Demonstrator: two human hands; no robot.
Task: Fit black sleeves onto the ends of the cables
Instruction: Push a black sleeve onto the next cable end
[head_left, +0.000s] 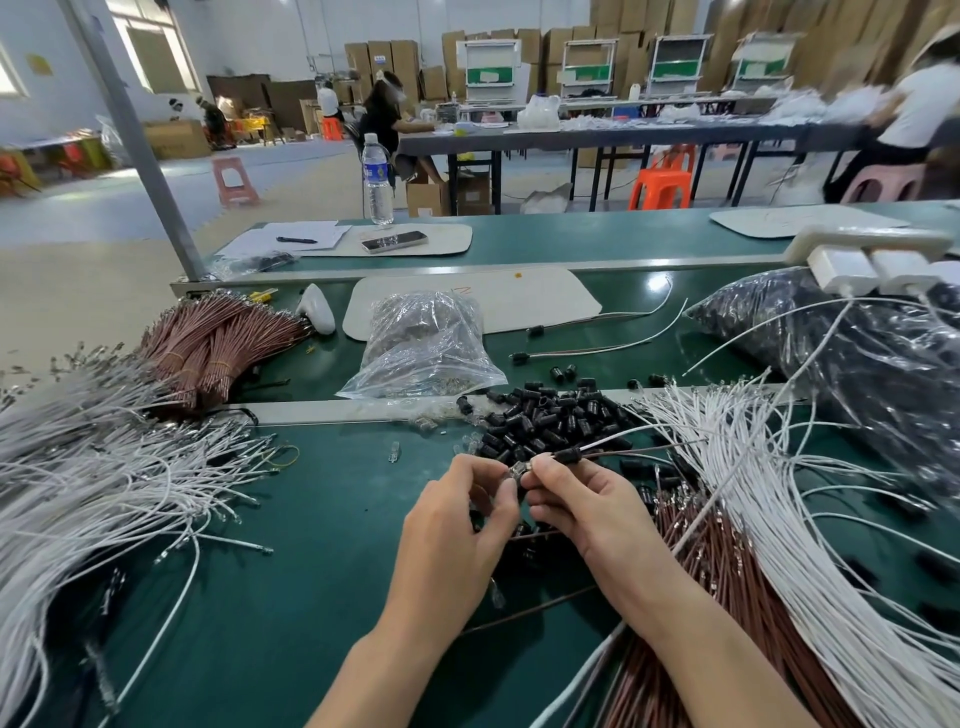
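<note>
My left hand (457, 525) and my right hand (587, 506) meet above the green table (291, 561), fingertips pinching a small metal-ended part (519, 473) between them. From my right fingers a white cable (618, 439) and a brown cable (639, 451) run off to the right, with a black sleeve (567, 453) on them just past my fingertips. A heap of loose black sleeves (540, 415) lies right behind my hands. Which hand holds the cable ends is partly hidden by the fingers.
White cables (104, 467) fan out at left, white cables (779, 493) and brown cables (717, 571) at right. Brown bundles (218, 338), a clear bag (426, 343), a dark bag (857, 353) and two finished cable pairs (597, 349) lie farther back. A bottle (376, 179) stands beyond.
</note>
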